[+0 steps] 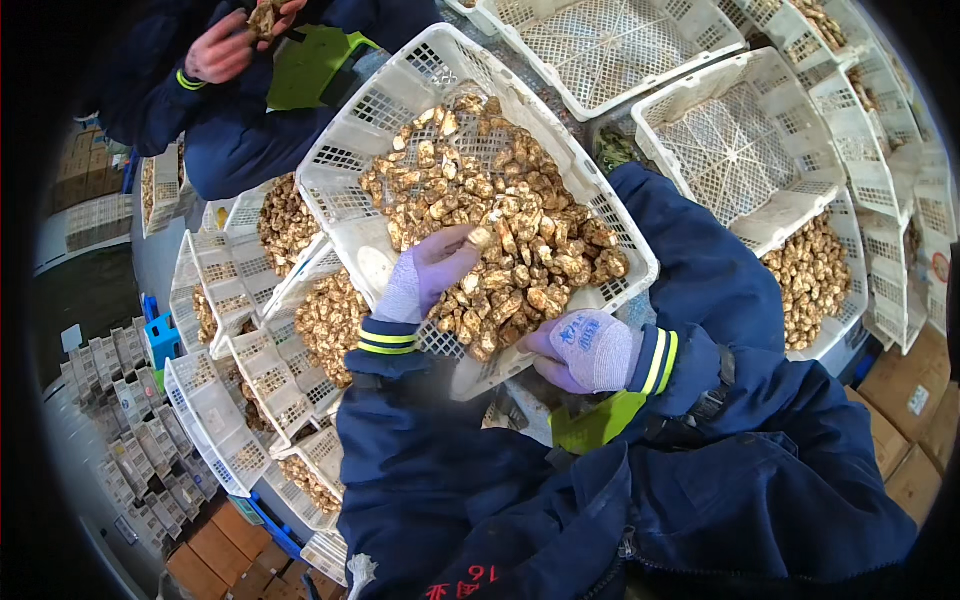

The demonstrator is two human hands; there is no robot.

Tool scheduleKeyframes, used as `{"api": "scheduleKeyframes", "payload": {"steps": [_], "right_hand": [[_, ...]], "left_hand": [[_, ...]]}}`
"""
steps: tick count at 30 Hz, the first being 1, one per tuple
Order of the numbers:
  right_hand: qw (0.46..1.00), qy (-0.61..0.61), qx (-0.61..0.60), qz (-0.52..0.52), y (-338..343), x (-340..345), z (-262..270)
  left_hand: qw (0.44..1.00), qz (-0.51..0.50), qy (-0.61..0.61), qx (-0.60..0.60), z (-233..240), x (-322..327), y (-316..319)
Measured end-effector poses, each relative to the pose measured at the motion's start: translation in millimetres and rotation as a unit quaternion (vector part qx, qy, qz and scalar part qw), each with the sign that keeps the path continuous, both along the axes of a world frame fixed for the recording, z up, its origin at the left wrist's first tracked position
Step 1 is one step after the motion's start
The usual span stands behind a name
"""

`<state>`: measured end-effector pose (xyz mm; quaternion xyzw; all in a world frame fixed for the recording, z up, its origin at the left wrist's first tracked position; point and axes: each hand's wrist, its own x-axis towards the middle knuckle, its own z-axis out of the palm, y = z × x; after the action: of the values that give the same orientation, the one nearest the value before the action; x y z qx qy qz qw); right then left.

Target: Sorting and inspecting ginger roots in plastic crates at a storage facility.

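A white perforated plastic crate sits tilted before me, holding a heap of small brown-and-white mushrooms. My left hand, in a lilac coated glove, reaches over the crate's near-left side. Its thumb and fingertips pinch one pale mushroom above the heap. At the crate's near edge, my right hand has its fingers curled on the rim; the palm side is hidden. Both navy sleeves end in yellow-striped cuffs.
Opposite, a co-worker's bare hands hold a brown piece. More mushroom-filled crates crowd my left, and stacked crates stand right. A crate rests on a filled one. Cardboard boxes lie at the lower right.
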<state>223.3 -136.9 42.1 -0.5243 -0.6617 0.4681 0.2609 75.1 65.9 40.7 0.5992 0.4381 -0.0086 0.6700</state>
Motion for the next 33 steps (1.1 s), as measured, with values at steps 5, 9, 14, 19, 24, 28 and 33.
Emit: {"api": "scheduleKeyframes", "payload": {"steps": [5, 9, 14, 19, 24, 28, 33], "right_hand": [[0.998, 0.060, 0.020, -0.026, -5.3, 8.3, 6.5], [0.999, 0.029, 0.007, -0.029, -5.7, 17.8, 6.2], [0.997, 0.049, -0.016, -0.051, 0.1, 29.5, 10.8], [0.997, 0.030, 0.009, -0.074, -4.9, 26.8, 2.2], [0.999, 0.022, -0.018, -0.033, -6.7, 23.1, 5.3], [0.998, 0.032, 0.022, -0.047, -6.7, 16.8, 1.9], [0.999, 0.013, -0.021, -0.031, -2.6, 21.6, 10.5]], "left_hand": [[0.958, 0.043, 0.079, 0.274, -36.2, 8.9, 89.5], [0.873, -0.075, 0.296, 0.379, -99.7, 47.3, 144.5], [0.776, -0.186, 0.408, 0.444, -129.3, 65.7, 152.5], [0.979, 0.169, -0.036, 0.109, -122.3, 35.3, 141.0], [0.932, 0.263, -0.232, -0.089, -82.8, 17.0, 107.8], [0.947, 0.299, -0.105, 0.043, -83.8, 9.3, 114.3], [0.939, 0.141, 0.178, 0.257, -65.5, 47.9, 108.3]]}}
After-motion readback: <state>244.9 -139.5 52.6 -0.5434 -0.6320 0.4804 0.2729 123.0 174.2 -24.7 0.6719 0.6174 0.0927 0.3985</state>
